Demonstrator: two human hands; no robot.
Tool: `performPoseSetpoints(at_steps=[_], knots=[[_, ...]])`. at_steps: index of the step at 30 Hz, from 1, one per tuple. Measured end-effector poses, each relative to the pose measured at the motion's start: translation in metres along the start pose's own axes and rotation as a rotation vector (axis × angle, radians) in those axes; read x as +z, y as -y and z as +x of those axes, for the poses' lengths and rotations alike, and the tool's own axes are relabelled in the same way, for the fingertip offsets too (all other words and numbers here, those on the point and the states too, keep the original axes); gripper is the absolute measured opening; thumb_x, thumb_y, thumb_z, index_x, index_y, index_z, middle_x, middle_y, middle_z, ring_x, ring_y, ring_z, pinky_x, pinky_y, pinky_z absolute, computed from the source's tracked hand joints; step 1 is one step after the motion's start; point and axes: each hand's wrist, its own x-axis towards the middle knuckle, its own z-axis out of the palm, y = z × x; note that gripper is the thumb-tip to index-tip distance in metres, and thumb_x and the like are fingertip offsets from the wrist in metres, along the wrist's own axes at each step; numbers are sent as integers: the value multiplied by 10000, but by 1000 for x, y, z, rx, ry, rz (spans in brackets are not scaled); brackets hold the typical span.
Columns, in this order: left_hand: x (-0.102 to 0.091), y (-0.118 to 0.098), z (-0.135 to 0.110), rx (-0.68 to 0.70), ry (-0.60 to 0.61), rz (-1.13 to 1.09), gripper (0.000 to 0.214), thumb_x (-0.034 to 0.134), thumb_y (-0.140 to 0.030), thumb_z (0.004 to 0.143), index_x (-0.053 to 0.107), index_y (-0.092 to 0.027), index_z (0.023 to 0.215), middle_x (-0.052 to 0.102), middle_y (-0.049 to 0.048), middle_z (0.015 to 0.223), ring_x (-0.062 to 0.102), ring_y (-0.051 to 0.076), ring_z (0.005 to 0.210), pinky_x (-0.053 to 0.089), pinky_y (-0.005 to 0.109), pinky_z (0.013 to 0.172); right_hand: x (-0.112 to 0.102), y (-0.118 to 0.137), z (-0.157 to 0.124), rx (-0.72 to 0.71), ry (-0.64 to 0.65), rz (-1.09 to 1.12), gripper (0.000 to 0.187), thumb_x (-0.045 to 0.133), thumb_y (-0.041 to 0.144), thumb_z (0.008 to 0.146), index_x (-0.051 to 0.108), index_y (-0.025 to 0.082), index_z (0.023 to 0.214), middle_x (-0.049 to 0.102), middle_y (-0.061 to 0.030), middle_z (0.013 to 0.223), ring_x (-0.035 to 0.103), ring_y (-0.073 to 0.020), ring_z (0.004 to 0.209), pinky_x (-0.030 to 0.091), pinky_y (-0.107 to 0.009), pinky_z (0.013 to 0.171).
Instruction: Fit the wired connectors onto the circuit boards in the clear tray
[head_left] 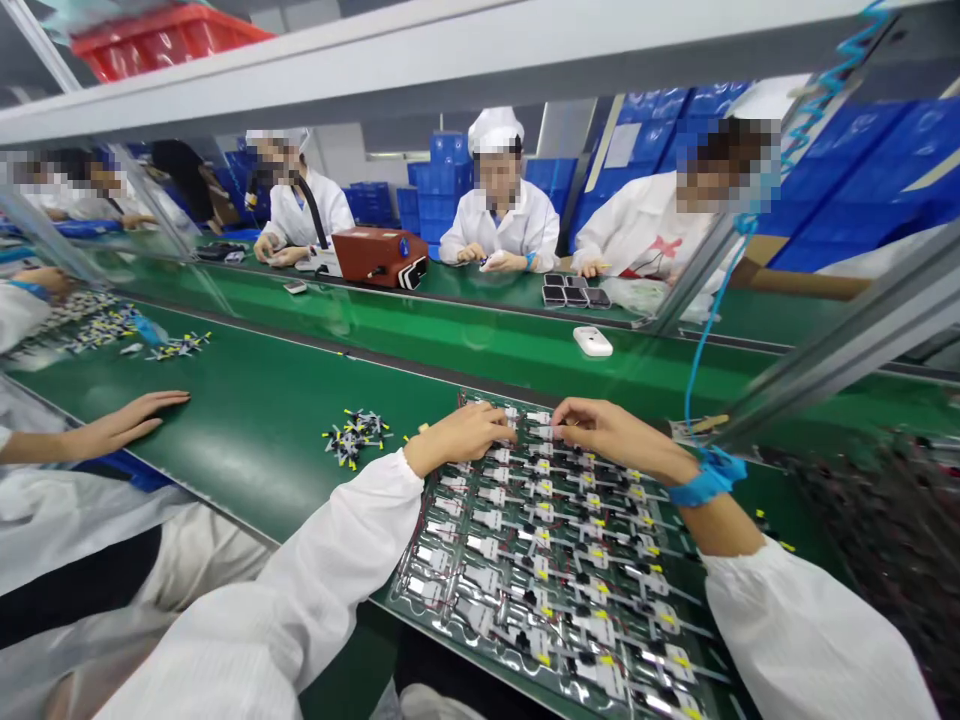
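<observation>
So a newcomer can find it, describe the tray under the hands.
Start at the green worktop. At its near edge, the clear tray lies beneath the left hand and right hand. Its parts lie in rows, unlike the loose pile alongside.

A long green bench (247, 395) is stretching across the room, its smooth top catching a soft sheen of light. A brighter green strip (420, 322) is separating it from a far bench (487, 290). Overhead, a pale shelf (450, 55) is spanning the view, with a red basket (172, 42) sitting at its left end. Slanting metal posts (697, 268) are standing between the benches. Behind, blue bins (444, 182) are rising in stacks before a pale wall (346, 150), and more are filling the right side.
</observation>
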Motion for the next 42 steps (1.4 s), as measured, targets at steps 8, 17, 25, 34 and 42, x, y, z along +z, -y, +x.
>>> performPoseSetpoints(at_steps=[8, 17, 25, 34, 42], knots=[[0, -4, 2, -15, -11, -17, 361, 516, -49, 928, 666, -224, 1206, 647, 92, 1134, 583, 234, 991, 439, 348, 871, 8, -5, 7, 57, -21, -44, 346, 617, 526, 842, 755, 224, 941, 738, -42, 835, 621, -193, 719, 476, -313, 654], [-6, -7, 3, 9, 43, 48, 426, 488, 0, 894, 656, -239, 1204, 613, 97, 1181, 558, 245, 1014, 433, 354, 862, 10, -4, 7, 52, -38, -78, 272, 612, 457, 836, 748, 224, 870, 737, -33, 842, 612, -189, 734, 454, -301, 659], [-6, -9, 3, -38, 22, 51, 400, 429, -13, 910, 615, -214, 1202, 598, 105, 1185, 568, 227, 978, 445, 353, 874, 14, -2, 3, 65, -42, -106, 253, 590, 421, 842, 745, 225, 884, 730, -21, 824, 603, -171, 706, 433, -273, 623], [-18, -11, 0, -73, -43, -128, 252, 462, -121, 926, 576, -181, 1143, 646, 84, 1061, 596, 223, 962, 454, 340, 893, 16, -5, 6, 60, -47, -160, 222, 588, 371, 863, 758, 231, 893, 741, -20, 842, 624, -186, 745, 438, -298, 688], [-14, 0, 0, -89, -68, -295, 208, 478, -191, 1001, 601, -182, 1168, 692, 69, 996, 640, 214, 936, 467, 319, 850, 30, 17, 14, 113, -92, -324, 169, 612, 319, 891, 760, 239, 899, 759, -18, 903, 661, -187, 812, 438, -285, 717]])
